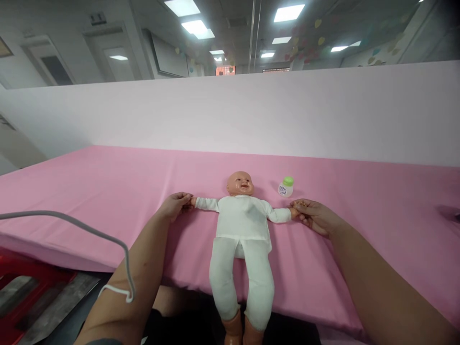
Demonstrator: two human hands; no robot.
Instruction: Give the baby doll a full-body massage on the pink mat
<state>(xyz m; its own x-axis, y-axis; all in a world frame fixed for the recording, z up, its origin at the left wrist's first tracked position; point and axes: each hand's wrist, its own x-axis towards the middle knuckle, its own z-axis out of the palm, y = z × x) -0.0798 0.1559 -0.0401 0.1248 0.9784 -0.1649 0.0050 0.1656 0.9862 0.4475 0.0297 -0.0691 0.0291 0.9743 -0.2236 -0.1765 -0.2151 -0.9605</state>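
A baby doll [243,218] in a white top and white trousers lies on its back, its head away from me and its feet past the near edge of the pink-covered surface. Both its arms are stretched out sideways. My left hand [177,205] is closed around the doll's hand on the left side. On the other side, my right hand [315,215] pinches the doll's other hand between thumb and fingers. A small clear bottle [286,187] with a green cap and a printed label stands beside the doll's head, just beyond my right hand.
Pink cloth [125,191] covers the wide surface. A white wall panel [230,115] rises behind it, with glass above. A grey cable [89,232] loops over my left forearm. Part of a red plastic stool [32,282] shows at lower left.
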